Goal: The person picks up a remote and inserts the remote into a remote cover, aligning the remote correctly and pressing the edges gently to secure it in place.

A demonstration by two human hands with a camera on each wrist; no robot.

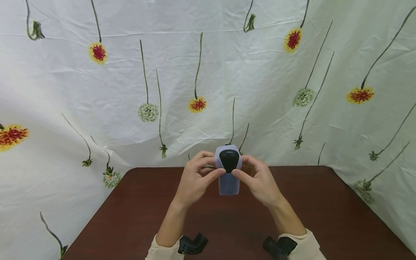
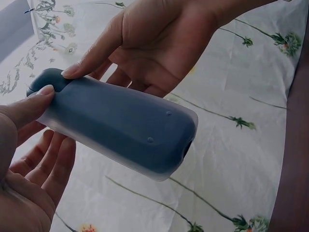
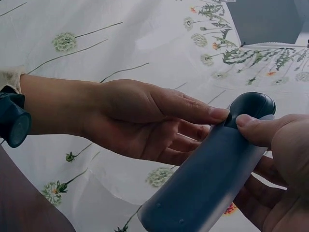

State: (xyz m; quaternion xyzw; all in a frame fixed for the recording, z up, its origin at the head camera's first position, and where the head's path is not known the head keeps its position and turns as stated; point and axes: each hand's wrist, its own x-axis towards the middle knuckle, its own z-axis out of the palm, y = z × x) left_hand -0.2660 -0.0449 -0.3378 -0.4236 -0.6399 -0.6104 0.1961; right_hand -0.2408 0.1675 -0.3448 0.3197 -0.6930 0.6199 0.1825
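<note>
Both hands hold up a translucent bluish case (image 1: 229, 185) above the table, at its middle. A dark item with a smooth rounded top (image 1: 229, 160) sits inside it and shows at the upper end. My left hand (image 1: 197, 177) grips the case's left side, thumb tip at the edge of the dark top. On the other side my right hand (image 1: 258, 177) does the same, its thumb close to the left one. In the left wrist view the case (image 2: 120, 121) lies slantwise, two small bumps near its lower end. What the dark item is, I cannot tell.
A dark reddish-brown table (image 1: 130, 216) stretches below the hands. Behind it hangs a white cloth (image 1: 172, 57) printed with flowers. Each wrist carries a black strapped device, such as the one on the left (image 1: 192, 244).
</note>
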